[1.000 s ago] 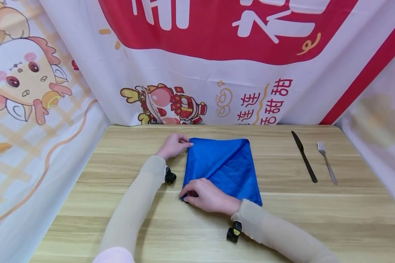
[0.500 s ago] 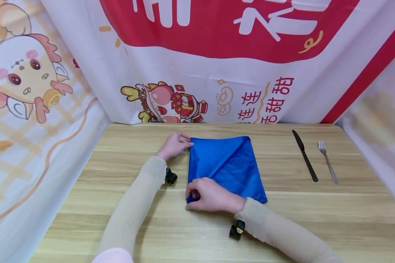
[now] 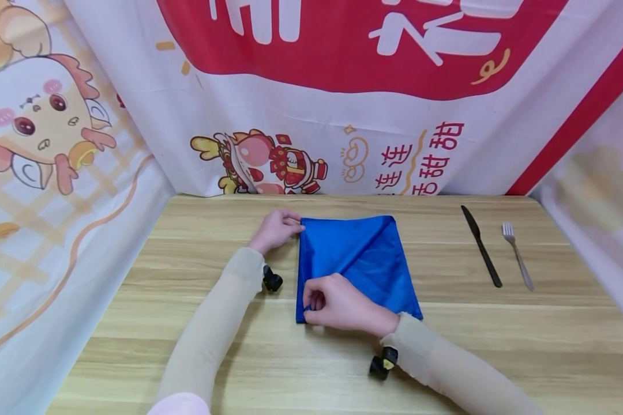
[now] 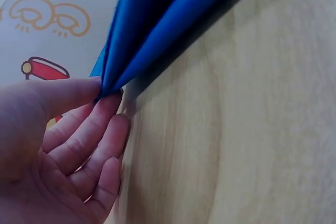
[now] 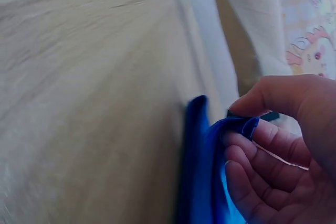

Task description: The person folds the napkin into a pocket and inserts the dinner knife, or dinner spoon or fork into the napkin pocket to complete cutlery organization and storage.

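The blue cloth (image 3: 360, 248) lies folded on the table (image 3: 187, 242). The left hand (image 3: 276, 230) pinches its far left corner; the right hand (image 3: 340, 305) pinches it by the near left corner. A knife (image 3: 481, 246) and fork (image 3: 518, 256) lie to the right.

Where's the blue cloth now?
In the head view, the blue cloth lies on the table, left of the knife, pinched by the left hand and right hand near its left side.

A: What are you counting?
B: Am logging 1 table (image 3: 275, 363), 1 cloth (image 3: 360, 248), 1 knife (image 3: 480, 245), 1 fork (image 3: 517, 255).
A: What else is showing?
B: Am tallying 1 left hand (image 3: 274, 230), 1 right hand (image 3: 345, 305), 2 wrist cameras (image 3: 272, 279).
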`<state>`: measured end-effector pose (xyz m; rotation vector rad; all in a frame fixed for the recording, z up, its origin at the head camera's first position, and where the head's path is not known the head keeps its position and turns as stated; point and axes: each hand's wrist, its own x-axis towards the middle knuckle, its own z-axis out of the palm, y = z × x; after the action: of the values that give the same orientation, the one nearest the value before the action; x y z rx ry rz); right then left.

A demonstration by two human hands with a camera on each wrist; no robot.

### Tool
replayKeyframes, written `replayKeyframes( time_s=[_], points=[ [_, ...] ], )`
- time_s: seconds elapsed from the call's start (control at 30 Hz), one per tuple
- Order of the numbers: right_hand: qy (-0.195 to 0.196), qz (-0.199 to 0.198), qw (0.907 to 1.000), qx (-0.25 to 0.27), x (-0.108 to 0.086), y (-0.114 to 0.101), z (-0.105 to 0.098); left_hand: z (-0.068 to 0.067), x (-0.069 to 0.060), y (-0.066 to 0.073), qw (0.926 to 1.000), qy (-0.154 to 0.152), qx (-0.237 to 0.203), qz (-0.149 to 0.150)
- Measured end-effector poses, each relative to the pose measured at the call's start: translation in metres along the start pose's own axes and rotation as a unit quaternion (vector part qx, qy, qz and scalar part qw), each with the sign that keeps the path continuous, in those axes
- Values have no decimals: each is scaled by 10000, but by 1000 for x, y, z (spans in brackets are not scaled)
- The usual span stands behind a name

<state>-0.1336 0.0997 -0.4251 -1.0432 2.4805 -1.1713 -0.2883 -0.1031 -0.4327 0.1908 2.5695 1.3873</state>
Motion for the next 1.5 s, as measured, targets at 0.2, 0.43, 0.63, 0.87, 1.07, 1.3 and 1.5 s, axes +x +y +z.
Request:
replayKeyframes(
  time_s=[0.2,0.43,0.63,0.87,1.07,1.3,1.5],
  points=[
    [129,-74,9996,238,-5,-1,-10,0,0,0,10000,18,15,71],
    [-77,-313,9995,8,1,0,5,0,1,-1,10000,30,15,12],
    [-220,-96,9978,-616,5,-2,18,1,1,-2,10000,10,-47,-23],
    [-113,-104,9958,-908,8,-5,20,1,1,-1,10000,36,-3,-17],
    [-22,-62,9989,-475,6,-4,12,2,0,0,9998,2,-189,-27],
    [154,15,9998,-138,-2,-15,-12,-1,-1,9,9990,41,-407,205],
    [347,-130,9991,199,-12,-25,-32,-9,-3,21,9957,47,-667,644]
  ],
)
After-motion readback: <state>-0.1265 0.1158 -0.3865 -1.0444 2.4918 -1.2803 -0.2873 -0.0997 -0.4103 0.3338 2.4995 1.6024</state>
